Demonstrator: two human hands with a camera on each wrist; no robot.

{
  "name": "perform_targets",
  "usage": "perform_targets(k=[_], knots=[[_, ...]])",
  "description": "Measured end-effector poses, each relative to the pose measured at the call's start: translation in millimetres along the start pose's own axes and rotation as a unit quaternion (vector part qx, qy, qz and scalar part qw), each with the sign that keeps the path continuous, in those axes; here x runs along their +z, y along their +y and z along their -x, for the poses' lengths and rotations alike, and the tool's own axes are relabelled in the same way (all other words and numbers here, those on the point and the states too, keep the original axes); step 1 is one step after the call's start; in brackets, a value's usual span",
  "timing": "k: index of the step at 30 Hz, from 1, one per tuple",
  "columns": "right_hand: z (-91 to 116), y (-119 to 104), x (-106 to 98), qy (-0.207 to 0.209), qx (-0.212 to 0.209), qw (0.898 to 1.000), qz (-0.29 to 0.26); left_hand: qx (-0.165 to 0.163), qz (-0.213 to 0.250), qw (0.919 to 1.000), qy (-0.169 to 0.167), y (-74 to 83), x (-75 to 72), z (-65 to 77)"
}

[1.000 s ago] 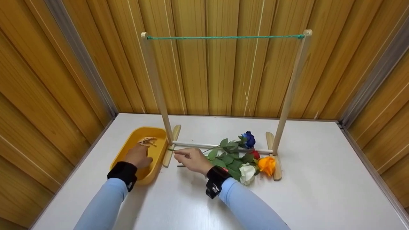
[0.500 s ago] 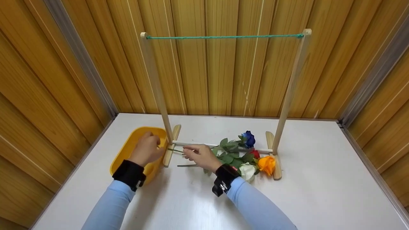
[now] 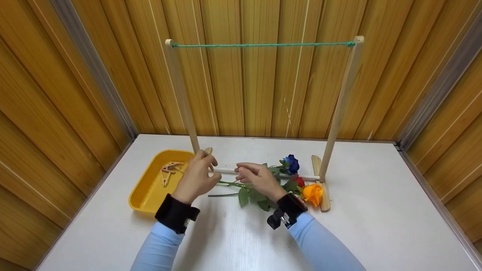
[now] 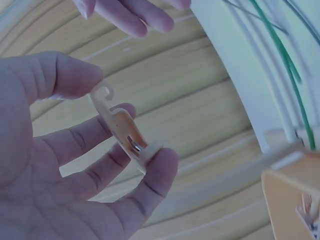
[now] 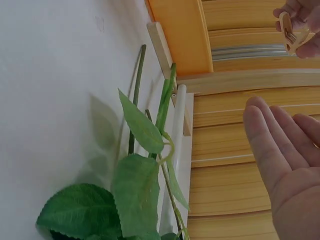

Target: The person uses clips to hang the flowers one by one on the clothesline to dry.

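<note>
Between the thumb and fingertips of my left hand [image 3: 196,178] is a beige plastic clothespin [image 4: 122,127] with a metal spring, plainest in the left wrist view. My right hand [image 3: 261,180] faces it a short way off, fingers extended and holding nothing, above the artificial roses. Their green stems [image 3: 230,183] and leaves [image 5: 137,195] lie on the white table under it. A blue rose [image 3: 292,164], a red rose [image 3: 298,181] and an orange rose [image 3: 313,194] show at the right; the white rose is hidden behind my right wrist.
A yellow tray [image 3: 137,188] at the left holds several clothespins [image 3: 171,168]. Behind the hands stands a wooden frame with a left post [image 3: 180,94], a right post [image 3: 342,109], a white bottom bar [image 3: 226,171] and a green cord [image 3: 263,45] strung across its top.
My left hand has come out of the yellow tray with a clothespin and moved right. My right hand has let go of a green stem and shifted right and slightly up.
</note>
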State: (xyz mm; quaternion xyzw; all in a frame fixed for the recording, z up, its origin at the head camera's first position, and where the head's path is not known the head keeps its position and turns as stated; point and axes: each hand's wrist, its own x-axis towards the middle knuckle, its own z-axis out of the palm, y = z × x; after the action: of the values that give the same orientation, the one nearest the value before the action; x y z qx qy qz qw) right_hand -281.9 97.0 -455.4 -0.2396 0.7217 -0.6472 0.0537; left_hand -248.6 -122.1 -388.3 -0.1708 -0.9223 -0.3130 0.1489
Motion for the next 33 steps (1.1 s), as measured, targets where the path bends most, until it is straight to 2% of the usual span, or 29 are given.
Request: perform_targets(k=[3,7,12,16,22,28,33], knots=[[9,-4,-9,0.0,0.001,1.0,-0.006,0.046,0.006,0.9988,0.014,9.4,10.4,5.0],[20,-6,-15,-0.015,-0.001,1.0,-0.008,0.075,0.015,0.9969,0.021,21.3,25.3,14.4],[34,-5,-20,-0.026,0.0,0.999,-0.025,0.083,0.038,0.9958,-0.003,35.6,42.0,25.1],[48,-7,-22,-0.022,0.009,0.999,-0.032,0.089,0.05,0.9948,-0.007,41.9,53.0,31.4],[67,-5,-21,-0.004,0.008,0.999,-0.039,0.084,0.062,0.9945,-0.005,44.6,63.6,37.3],[78,0,-16,0.005,0.029,0.999,-0.045,0.099,0.077,0.9914,-0.037,47.1,71.9,44.0],[79,-1,-18,0.016,0.035,0.998,-0.053,0.109,0.095,0.988,-0.055,47.8,77.1,48.4]])
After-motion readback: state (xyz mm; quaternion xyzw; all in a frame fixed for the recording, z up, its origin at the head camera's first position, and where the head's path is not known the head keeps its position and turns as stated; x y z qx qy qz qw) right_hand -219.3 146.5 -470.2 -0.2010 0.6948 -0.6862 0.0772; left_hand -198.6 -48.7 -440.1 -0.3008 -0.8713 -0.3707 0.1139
